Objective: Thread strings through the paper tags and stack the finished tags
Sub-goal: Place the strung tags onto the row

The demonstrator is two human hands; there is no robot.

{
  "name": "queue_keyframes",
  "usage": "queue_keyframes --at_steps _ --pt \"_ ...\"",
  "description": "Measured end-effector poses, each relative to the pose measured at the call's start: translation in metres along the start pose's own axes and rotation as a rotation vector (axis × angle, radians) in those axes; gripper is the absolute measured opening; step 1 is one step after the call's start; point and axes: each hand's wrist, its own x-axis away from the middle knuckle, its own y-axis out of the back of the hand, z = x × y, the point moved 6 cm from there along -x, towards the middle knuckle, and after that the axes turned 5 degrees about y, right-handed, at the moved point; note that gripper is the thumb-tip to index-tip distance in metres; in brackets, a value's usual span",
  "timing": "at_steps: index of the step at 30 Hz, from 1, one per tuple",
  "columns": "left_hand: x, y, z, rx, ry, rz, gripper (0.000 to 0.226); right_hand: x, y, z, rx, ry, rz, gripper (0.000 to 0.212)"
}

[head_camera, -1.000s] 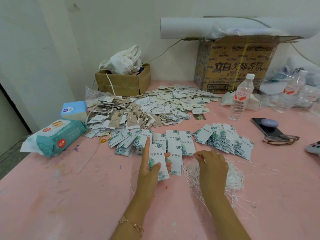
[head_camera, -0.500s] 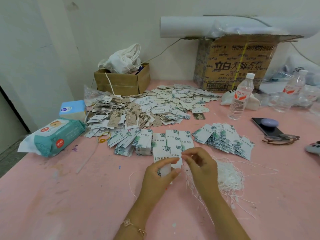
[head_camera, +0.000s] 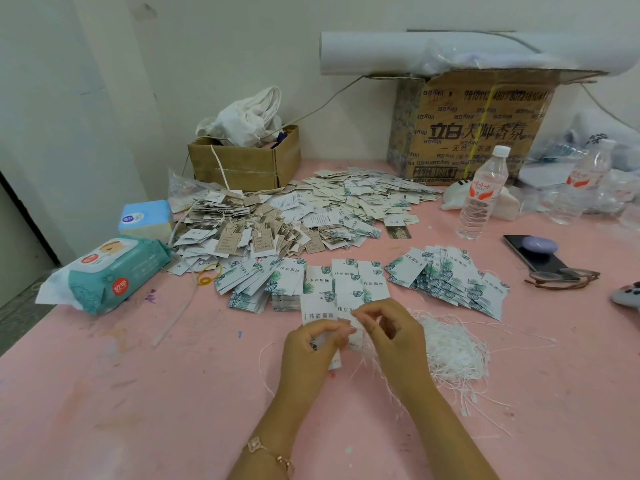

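Pink surface (head_camera: 104, 393): its left edge runs on a slant from the wall to the near-left corner, with floor beyond it. The far side is walled in by a large cardboard box (head_camera: 478, 133) and a small cardboard box (head_camera: 242, 164). The widest open stretch is near-left of the hands, and a narrower one is near-right, past the strings.

A heap of tags (head_camera: 311, 209) spreads across the middle-far area, reaching almost to both boxes. Rows of leaf-print tags (head_camera: 346, 275) lie just beyond the hands, and a fanned stack (head_camera: 450, 278) lies to their right. The string bundle (head_camera: 453, 351) sits just right of the right wrist, its loose ends trailing toward the near edge.

A wipes pack (head_camera: 114, 271) sits at the left edge, with a tissue pack (head_camera: 145, 216) behind it. A water bottle (head_camera: 483, 195), a phone (head_camera: 533, 254) and glasses (head_camera: 561, 277) stand well to the right.

Left hand (head_camera: 308, 355): fingers are curled and narrow, holding one tag (head_camera: 335, 362) upright. Thumb and forefinger pinch near its top, and its lower end shows below the palm.

Right hand (head_camera: 398, 337): fingers are drawn to a tight pinch on a string (head_camera: 364, 356) at the tag's upper right corner, nearly touching the left fingertips. The string's tip is too fine to see.
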Motion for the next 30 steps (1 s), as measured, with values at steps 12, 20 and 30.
queue_keyframes --at_steps 12,20,30 --pt "-0.005 0.024 0.003 0.289 0.051 -0.186 0.016 0.002 0.021 -0.018 0.413 -0.140 -0.092 0.048" --pt "-0.006 0.028 0.006 0.353 0.094 -0.181 0.019 0.000 0.025 -0.016 0.313 -0.149 -0.161 0.047" --pt "-0.009 0.035 0.011 0.369 0.097 -0.273 0.012 -0.004 0.010 -0.021 -0.519 -0.422 -0.117 0.018"
